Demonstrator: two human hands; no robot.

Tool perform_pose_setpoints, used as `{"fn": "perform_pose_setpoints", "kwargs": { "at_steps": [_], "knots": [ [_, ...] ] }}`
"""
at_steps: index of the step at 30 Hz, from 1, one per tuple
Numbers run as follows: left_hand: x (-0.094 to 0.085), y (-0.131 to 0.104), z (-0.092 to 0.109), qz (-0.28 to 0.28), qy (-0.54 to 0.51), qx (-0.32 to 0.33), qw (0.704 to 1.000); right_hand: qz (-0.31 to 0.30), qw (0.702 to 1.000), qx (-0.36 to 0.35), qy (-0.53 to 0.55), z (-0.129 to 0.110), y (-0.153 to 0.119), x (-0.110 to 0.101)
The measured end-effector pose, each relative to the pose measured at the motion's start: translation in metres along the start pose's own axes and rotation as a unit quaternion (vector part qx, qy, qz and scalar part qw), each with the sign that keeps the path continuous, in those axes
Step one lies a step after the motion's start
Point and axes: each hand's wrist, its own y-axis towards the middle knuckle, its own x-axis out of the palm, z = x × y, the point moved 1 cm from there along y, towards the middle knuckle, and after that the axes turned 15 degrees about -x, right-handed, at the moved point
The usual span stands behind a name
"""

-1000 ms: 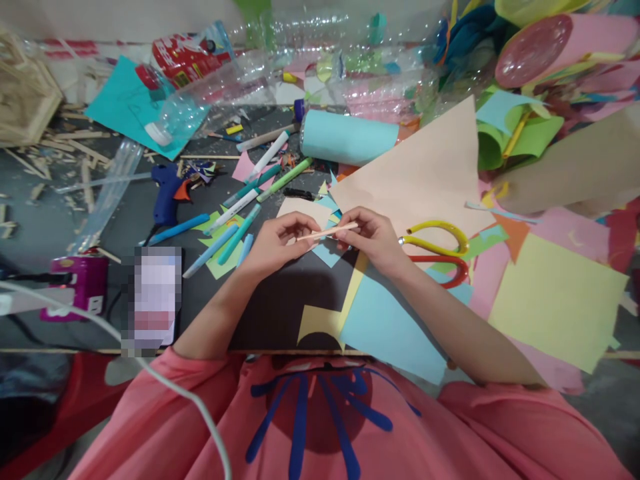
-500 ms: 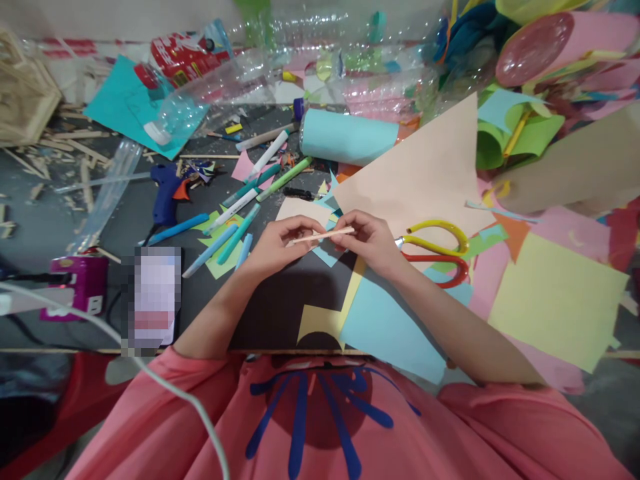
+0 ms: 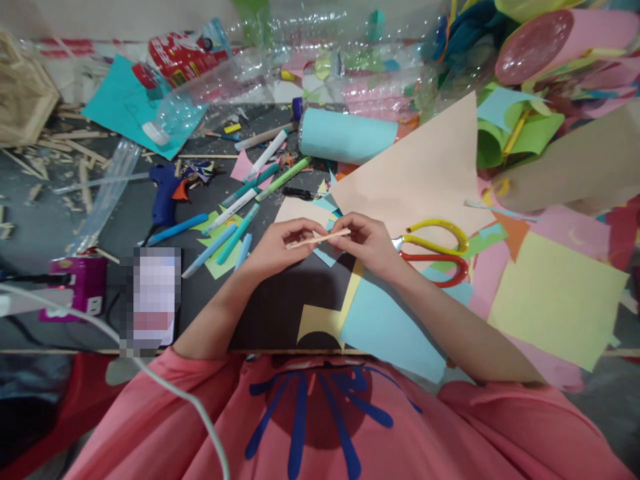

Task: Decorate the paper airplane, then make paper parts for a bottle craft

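Note:
A thin, pale strip (image 3: 323, 239), folded or rolled paper by its look, is held between my two hands above the dark table. My left hand (image 3: 284, 245) pinches its left end, and my right hand (image 3: 364, 243) grips it near the right end. Behind the hands lies a peach paper piece (image 3: 295, 209), with small light blue scraps around it. Scissors (image 3: 437, 257) with yellow and red handles lie just right of my right hand. A light blue sheet (image 3: 390, 327) is under my right forearm.
Several markers (image 3: 240, 237), a blue glue gun (image 3: 165, 193) and a phone (image 3: 156, 293) lie left. Behind are a blue-wrapped cylinder (image 3: 347, 135) and clear bottles (image 3: 183, 110). Coloured papers (image 3: 555, 300) cover the right. A white cable (image 3: 170, 390) crosses the lower left.
The strip has shifted slightly left and down at its right end, and the fingers around it have moved a little. Both hands still hold it.

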Motion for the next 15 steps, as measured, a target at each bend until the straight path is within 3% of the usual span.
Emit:
{"fn": "perform_pose_setpoints", "kwargs": {
  "at_steps": [6, 15],
  "knots": [
    [0.0002, -0.0007, -0.0021, -0.016, 0.019, 0.022, 0.999, 0.01, 1.0, 0.002, -0.01, -0.0026, 0.0007, -0.0002],
    [0.0009, -0.0018, -0.0049, 0.027, 0.052, 0.037, 0.998, 0.033, 0.998, 0.021, 0.047, -0.0054, 0.0017, -0.0008]
  ]
}}
